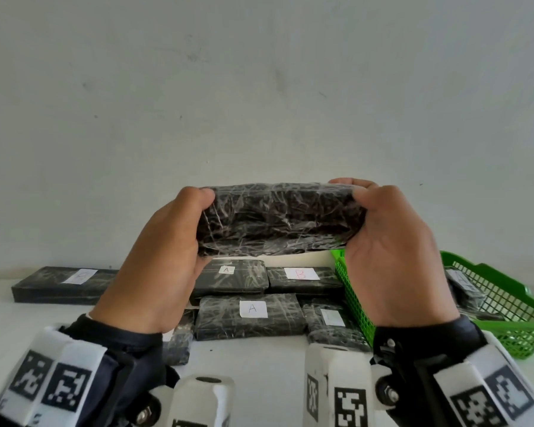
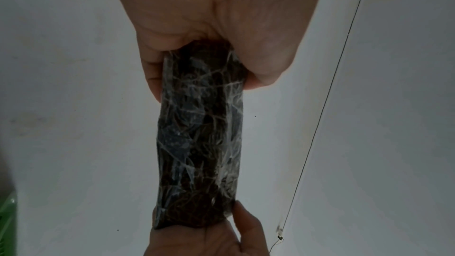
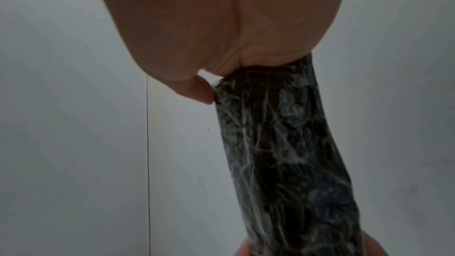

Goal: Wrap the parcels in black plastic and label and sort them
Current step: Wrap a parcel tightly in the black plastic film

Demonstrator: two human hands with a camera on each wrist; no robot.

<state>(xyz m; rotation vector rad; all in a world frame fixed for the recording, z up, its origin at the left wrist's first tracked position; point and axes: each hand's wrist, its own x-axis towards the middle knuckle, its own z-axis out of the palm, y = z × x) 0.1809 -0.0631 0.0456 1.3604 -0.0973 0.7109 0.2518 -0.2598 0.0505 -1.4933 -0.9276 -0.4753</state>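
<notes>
A black-wrapped parcel [image 1: 279, 218] is held level in the air above the white surface [image 1: 259, 359]; the left hand [image 1: 167, 251] grips one end, the right hand [image 1: 392, 245] the other; labelled parcels [image 1: 252, 315] lie below beside a green basket [image 1: 506, 306].

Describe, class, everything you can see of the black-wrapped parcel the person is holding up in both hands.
The parcel is a long, flat-sided block wrapped in crinkled black plastic under glossy clear film. No label shows on its visible faces. It is held level in the air in front of the pale wall, above the labelled parcels on the table. The left hand grips one end, the right hand the other.
</notes>
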